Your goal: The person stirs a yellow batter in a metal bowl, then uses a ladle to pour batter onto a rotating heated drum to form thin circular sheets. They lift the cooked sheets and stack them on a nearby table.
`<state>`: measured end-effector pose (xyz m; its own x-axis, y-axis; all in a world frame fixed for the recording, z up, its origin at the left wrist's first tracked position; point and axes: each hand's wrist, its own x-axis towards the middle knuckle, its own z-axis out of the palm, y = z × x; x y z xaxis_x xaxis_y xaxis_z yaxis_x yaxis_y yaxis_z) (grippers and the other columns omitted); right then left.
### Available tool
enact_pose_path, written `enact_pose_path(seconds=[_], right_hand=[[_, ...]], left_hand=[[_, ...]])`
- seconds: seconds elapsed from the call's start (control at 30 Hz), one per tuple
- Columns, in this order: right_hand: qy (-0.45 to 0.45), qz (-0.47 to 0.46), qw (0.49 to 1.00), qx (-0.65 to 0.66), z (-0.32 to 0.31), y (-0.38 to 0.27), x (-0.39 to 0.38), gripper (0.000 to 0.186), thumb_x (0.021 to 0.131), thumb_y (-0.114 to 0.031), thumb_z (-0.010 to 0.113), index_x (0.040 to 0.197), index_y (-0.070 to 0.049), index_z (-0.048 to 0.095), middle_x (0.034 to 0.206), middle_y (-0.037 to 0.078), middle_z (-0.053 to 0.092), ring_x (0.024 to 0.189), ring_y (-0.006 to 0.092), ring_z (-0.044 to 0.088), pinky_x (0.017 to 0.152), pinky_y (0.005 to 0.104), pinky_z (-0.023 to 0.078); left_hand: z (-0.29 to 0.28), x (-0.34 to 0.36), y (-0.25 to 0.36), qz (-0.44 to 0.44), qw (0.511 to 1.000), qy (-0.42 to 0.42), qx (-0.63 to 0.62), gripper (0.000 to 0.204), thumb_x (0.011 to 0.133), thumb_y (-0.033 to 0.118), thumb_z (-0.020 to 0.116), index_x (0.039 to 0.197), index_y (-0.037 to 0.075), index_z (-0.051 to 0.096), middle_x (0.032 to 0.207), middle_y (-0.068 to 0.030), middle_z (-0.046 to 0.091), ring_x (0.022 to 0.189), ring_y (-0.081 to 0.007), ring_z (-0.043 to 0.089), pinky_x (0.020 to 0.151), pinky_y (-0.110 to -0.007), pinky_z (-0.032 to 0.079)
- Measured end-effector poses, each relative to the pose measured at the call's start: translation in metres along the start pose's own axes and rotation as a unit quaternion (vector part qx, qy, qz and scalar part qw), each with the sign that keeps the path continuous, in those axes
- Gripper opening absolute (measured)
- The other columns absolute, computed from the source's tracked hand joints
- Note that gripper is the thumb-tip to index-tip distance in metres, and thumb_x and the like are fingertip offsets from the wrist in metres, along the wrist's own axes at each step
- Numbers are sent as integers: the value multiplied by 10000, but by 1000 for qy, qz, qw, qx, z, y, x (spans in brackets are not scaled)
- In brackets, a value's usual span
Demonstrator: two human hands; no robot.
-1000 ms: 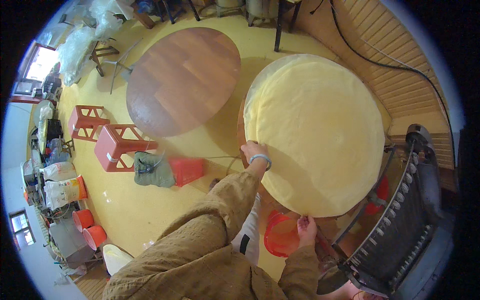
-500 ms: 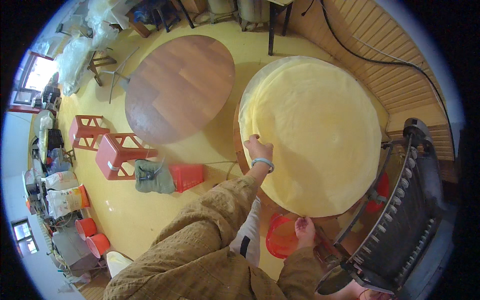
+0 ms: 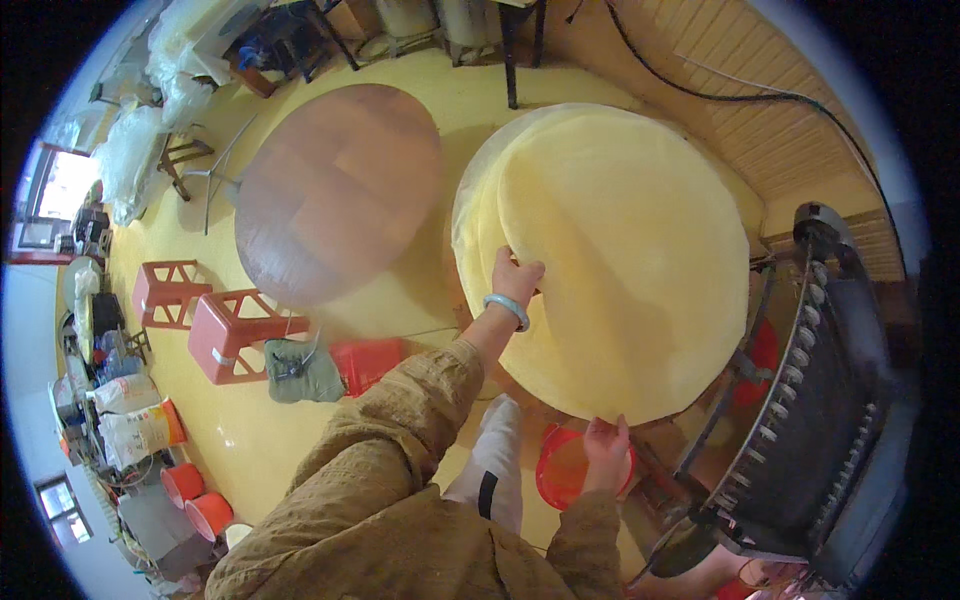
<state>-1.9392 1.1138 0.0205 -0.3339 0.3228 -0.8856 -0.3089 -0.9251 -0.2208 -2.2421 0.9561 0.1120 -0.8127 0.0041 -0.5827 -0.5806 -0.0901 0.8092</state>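
Observation:
A stack of large, thin, round yellow pancake-like sheets (image 3: 660,230) covers a round table in front of me. My left hand (image 3: 514,280), with a pale blue bangle at the wrist, is closed on the left rim of the top sheet. That rim is raised and drawn inward, and a soft fold runs from it across the sheet. My right hand (image 3: 606,440) is at the near edge of the stack, its fingertips pinching the sheet's rim. Below it, a red bucket (image 3: 562,470) stands on the floor.
Close on the right is a dark metal frame with a row of burners (image 3: 790,390). A bare round wooden tabletop (image 3: 340,190) leans at the far left. Red stools (image 3: 230,335), a green cloth (image 3: 303,372) and red buckets (image 3: 208,515) are to the left.
My left hand has lifted the sheet's left rim and moved it inward, making a larger fold. My right hand stays at the near edge, its fingers turned more upward. The view has shifted slightly.

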Motion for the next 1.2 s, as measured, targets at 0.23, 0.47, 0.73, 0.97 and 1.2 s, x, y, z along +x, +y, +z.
enact_pose_path(seconds=[0.23, 0.47, 0.73, 0.97, 1.2], right_hand=[[-114, -149, 982, -17, 77, -100, -16, 89, 809, -72, 575, 872, -14, 595, 754, 66, 614, 663, 182, 587, 599, 276, 529], [-152, -352, 923, -33, 179, -140, -149, 134, 840, -105, 577, 936, -12, 583, 875, 90, 638, 726, 170, 605, 588, 241, 508], [-61, -231, 963, -127, 61, -31, -74, 219, 842, -118, 530, 1060, -98, 543, 1013, 78, 583, 909, 196, 549, 817, 361, 470], [41, -104, 977, -183, 12, 20, 38, 143, 837, -98, 538, 965, -34, 544, 897, 84, 598, 821, 214, 582, 726, 363, 518], [50, -59, 983, -166, 21, 41, 41, 156, 839, -74, 533, 987, -24, 524, 918, 80, 562, 801, 202, 561, 727, 326, 514]], left_hand=[[75, 0, 84, 26, 993, -111, -31, 749, 695, -7, 618, 1330, 13, 221, 836, -108, 551, 634, -194, 561, 560, -343, 509], [93, -43, 185, 146, 937, -278, -155, 562, 726, -23, 548, 1260, 11, 374, 983, -111, 552, 835, -223, 577, 728, -343, 504], [-34, -10, 65, 73, 951, -261, -148, 543, 703, -43, 531, 1224, 49, 412, 1085, -54, 560, 917, -159, 566, 763, -294, 474], [-59, 92, -70, 15, 986, 25, 164, 495, 675, 81, 690, 1106, -27, 471, 913, -95, 592, 745, -185, 594, 631, -282, 502], [-59, 118, -77, 43, 949, 182, 252, 536, 617, 167, 732, 1091, 10, 536, 941, -136, 623, 808, -242, 625, 726, -331, 514]])
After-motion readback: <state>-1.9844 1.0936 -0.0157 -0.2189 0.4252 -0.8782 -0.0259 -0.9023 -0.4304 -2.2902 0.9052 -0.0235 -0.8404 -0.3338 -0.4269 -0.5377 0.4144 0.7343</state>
